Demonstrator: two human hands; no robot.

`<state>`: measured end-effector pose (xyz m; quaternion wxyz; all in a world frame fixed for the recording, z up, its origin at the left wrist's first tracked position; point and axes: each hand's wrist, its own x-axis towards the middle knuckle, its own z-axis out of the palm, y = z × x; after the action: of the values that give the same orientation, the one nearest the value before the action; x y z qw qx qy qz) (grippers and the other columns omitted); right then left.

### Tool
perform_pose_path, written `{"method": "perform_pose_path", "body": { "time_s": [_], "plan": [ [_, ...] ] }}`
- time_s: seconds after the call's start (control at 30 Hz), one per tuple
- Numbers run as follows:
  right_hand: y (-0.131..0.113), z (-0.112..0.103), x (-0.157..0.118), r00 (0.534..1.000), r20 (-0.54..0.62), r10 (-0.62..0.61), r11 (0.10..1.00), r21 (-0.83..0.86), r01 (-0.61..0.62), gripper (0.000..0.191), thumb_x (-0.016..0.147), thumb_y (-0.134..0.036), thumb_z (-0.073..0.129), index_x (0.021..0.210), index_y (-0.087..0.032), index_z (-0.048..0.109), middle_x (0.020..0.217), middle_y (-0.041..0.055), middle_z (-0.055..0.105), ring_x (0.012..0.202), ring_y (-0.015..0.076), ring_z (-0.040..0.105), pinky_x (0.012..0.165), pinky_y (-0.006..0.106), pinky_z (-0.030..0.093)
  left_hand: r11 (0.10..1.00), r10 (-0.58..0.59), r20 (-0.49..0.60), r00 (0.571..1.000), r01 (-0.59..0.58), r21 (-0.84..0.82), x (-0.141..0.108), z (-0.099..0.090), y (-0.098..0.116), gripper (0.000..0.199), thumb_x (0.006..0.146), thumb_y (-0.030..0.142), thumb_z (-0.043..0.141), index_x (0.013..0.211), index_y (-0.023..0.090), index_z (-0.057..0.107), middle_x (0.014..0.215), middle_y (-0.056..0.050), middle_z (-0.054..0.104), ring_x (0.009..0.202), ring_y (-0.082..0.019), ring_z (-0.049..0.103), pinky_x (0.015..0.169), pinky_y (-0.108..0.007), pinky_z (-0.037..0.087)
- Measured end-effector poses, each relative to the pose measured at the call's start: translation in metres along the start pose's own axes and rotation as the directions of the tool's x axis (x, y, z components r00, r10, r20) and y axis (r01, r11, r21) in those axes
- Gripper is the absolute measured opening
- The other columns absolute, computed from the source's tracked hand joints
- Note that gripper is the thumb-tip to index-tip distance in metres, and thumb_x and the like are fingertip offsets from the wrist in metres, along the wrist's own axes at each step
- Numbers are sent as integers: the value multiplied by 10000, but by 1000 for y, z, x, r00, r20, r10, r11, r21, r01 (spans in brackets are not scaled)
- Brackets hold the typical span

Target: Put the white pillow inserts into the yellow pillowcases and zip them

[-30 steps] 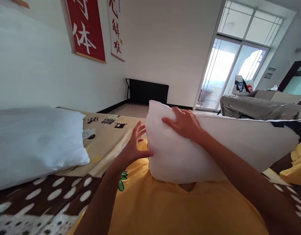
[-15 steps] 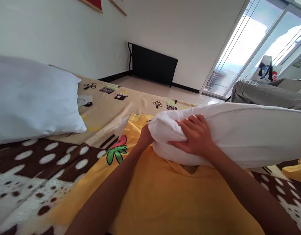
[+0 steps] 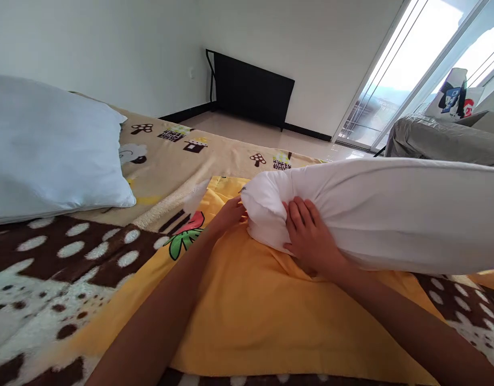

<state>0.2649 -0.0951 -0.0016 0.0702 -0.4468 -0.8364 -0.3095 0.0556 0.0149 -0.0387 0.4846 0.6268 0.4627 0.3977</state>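
A plump white pillow (image 3: pixel 395 214) lies across the right side, its gathered end resting on a yellow pillowcase (image 3: pixel 271 321) with a red and green fruit print. My left hand (image 3: pixel 230 213) is at the tip of that gathered end, fingers curled against it and partly hidden. My right hand (image 3: pixel 311 233) presses into the near side of the pillow just behind the end, its fingers bent into the white cloth and the thumb low near the pillowcase. Both forearms reach over the spread yellow cloth.
Another white pillow (image 3: pixel 54 150) lies at the left on a patterned brown and beige blanket (image 3: pixel 226 142). A black panel (image 3: pixel 251 91) leans by the far wall. At the right stand a grey plastic-covered item (image 3: pixel 440 139), bags and a glass sliding door (image 3: pixel 375 96).
My right hand has slid down from the top of the pillow's end to its near side. My left hand has drawn slightly back from behind the tip, showing more fingers. The view has shifted slightly.
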Motion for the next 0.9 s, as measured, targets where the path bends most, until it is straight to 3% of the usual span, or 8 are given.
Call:
{"method": "perform_pose_path", "body": {
  "time_s": [0.1, 0.27, 0.43, 0.53, 0.63, 0.7, 0.8, 0.9],
  "plan": [
    [11, 7, 22, 1000, 11, 7, 991, -134, -5, 666, 814, -251, 539, 1371, 50, 336, 1304, 249, 469, 1223, 361, 402, 1107, 501, 234, 994, -94, 35, 995, 92, 62, 6, -12, -13, 392, 685, 483, 556, 877, 145, 609, 891, -88, 678, 806, -185, 619, 702, -303, 488],
    [36, 36, 59, 997, 52, 49, 988, -151, -40, 449, 730, -172, 574, 1144, -5, 532, 1096, 212, 564, 981, 306, 484, 951, 458, 342, 980, -97, 24, 995, 91, 179, 10, -25, -23, 334, 672, 436, 555, 819, 142, 614, 890, -100, 675, 806, -193, 621, 725, -315, 489],
    [60, 65, 76, 992, 78, 97, 991, -100, -90, 346, 704, -139, 579, 1038, -50, 554, 1007, 184, 582, 933, 287, 468, 819, 397, 343, 942, -64, 44, 997, 46, 331, 8, -23, -17, 216, 699, 343, 538, 756, 157, 631, 830, -85, 679, 787, -231, 626, 767, -367, 481],
    [64, 70, 77, 993, 44, 108, 989, -104, -103, 252, 724, -73, 524, 971, -68, 570, 956, 175, 596, 887, 276, 476, 789, 387, 326, 913, -7, 15, 1000, 1, 407, 3, -17, -4, 187, 718, 269, 527, 793, 139, 639, 922, -135, 676, 937, -299, 614, 888, -445, 435],
    [60, 61, 76, 995, -6, 101, 988, -118, -101, 226, 735, -13, 461, 908, -93, 582, 897, 154, 606, 832, 264, 482, 746, 371, 318, 891, 103, -42, 994, -74, 448, -5, -7, 15, 369, 743, 230, 522, 1085, 104, 583, 1208, -194, 575, 1192, -332, 494, 1029, -482, 326],
    [60, 48, 74, 997, -37, 65, 989, -128, -69, 227, 737, 0, 444, 871, -114, 588, 856, 132, 607, 812, 252, 482, 734, 357, 316, 912, 186, -50, 981, -154, 381, -12, 0, 29, 621, 741, 270, 582, 1315, 119, 401, 1355, -202, 459, 1277, -312, 424, 1059, -460, 309],
    [66, 18, 67, 998, -68, 3, 989, -150, -14, 212, 727, -4, 453, 816, -141, 588, 810, 106, 600, 800, 237, 474, 732, 339, 318, 978, 208, -43, 977, -206, 43, -22, 10, 48, 987, 652, 383, 726, 1433, 174, 159, 1402, -214, 399, 1264, -305, 445, 992, -444, 399],
    [75, -23, 56, 985, -153, -81, 984, -167, 55, 202, 709, 2, 457, 742, -164, 568, 755, 86, 575, 770, 225, 452, 706, 322, 318, 951, 153, -104, 983, -175, -253, -30, 14, 60, 1063, 592, 431, 777, 1433, 218, 162, 1340, -193, 461, 1124, -279, 550, 836, -391, 498]
  ]
}}
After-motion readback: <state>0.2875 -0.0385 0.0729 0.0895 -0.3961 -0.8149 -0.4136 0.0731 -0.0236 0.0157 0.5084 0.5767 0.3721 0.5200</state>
